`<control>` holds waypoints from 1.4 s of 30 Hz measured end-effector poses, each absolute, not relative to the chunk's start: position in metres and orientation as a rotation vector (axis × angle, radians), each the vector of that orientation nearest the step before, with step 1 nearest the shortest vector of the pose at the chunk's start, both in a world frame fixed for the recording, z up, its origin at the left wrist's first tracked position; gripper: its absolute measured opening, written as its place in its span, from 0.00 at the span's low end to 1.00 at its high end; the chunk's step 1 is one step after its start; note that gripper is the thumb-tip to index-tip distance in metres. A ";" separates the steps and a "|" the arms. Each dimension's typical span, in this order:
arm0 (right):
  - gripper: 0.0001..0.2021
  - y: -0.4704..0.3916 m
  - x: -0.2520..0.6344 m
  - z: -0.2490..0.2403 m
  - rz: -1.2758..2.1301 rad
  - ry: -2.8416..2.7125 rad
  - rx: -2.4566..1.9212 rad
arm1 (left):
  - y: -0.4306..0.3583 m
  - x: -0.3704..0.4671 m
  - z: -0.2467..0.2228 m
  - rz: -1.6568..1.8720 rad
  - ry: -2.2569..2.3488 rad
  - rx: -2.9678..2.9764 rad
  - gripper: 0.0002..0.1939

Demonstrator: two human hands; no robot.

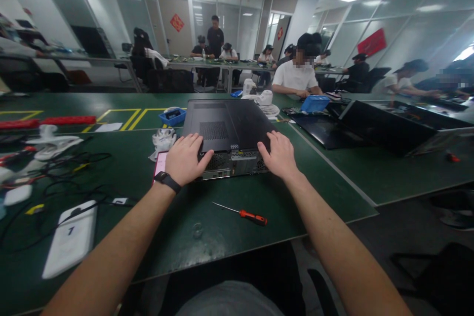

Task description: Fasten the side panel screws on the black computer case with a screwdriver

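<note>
While both hands rest at its near corners, the black computer case [240,131] lies flat on the green table [225,247], vented cover up, ports and grilles facing the wearer.

Head view, hands: left hand [187,160] is open, fingers spread on the cover at the near left corner, thumb angled over the near edge. Dark watch [167,181] on that wrist. Right hand [279,155] is open too, at the near right corner, fingers at the side edge, thumb by the rear panel.

Room in front: green surface shows between the case's near edge and the table's near edge. 1 screwdriver [254,217] sits in that strip, red-black handle to the right, tip to the left, closer to the table edge than the case is.

Left edge: tight. Crumpled white glove [164,142] and pink-bordered sheet [160,164] just beside the case, blue tray [173,116] near the far left corner. Farther left, loose cables [87,187] and a white block [72,239] marked 1.

Far edge: white fan [263,101] near the far right corner.

Right edge: bare green strip, then a pale seam line [333,162]. Beyond it, a black panel [326,130] and an open case [392,126]. Person in white shirt [296,76] sits across, by a blue bin [314,103].
</note>
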State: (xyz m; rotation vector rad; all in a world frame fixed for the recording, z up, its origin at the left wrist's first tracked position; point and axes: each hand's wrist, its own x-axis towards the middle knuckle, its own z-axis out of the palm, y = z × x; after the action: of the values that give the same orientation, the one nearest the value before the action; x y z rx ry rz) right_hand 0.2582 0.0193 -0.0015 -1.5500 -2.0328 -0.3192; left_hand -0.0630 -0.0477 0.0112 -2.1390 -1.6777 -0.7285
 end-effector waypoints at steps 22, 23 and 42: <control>0.37 0.004 0.254 0.004 -0.293 -2.032 -1.587 | -0.051 -0.060 0.018 -0.613 -1.694 -2.154 0.35; 0.38 0.002 0.255 0.004 -0.308 -2.035 -1.579 | -0.052 -0.060 0.018 -0.626 -1.693 -2.162 0.34; 0.37 -0.003 0.263 -0.004 -0.463 -2.080 -1.417 | -0.056 -0.059 0.016 -0.557 -1.662 -2.124 0.32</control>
State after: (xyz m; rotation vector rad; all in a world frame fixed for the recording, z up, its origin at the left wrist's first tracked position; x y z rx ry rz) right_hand 0.2626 -0.0030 -0.0042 -1.4172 -2.0798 -0.4631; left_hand -0.0594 -0.0564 0.0158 -2.1243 -1.6619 -0.5568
